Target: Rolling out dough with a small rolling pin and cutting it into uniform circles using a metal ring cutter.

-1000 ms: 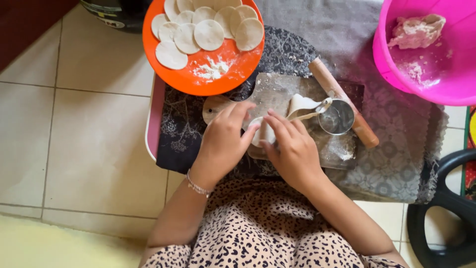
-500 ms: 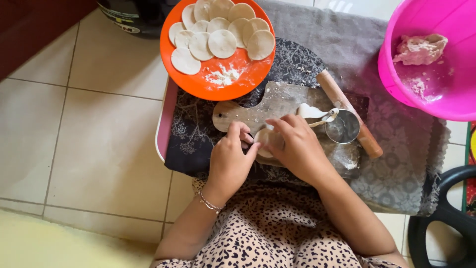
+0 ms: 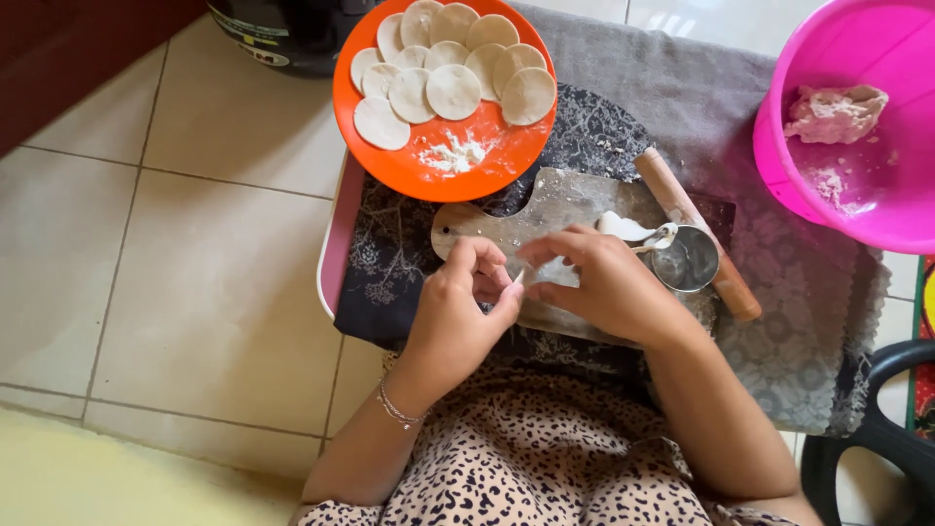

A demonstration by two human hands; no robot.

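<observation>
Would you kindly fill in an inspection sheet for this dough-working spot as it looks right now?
Surface: wooden board, dusted with flour, on a dark patterned cloth over a tray on the tiled floor.
Job's things: a small piece of dough pinched between both hands; dough scraps on the board; metal cup; rolling pin beside the cup.
Clutter: orange plate with round dough discs and loose flour; pink bowl holding a dough lump.
Grippers: left hand and right hand meet over the board, fingertips on the dough.
Cables: nothing seen.
Surroundings: grey cloth, dark appliance at the top, black object at lower right.
</observation>
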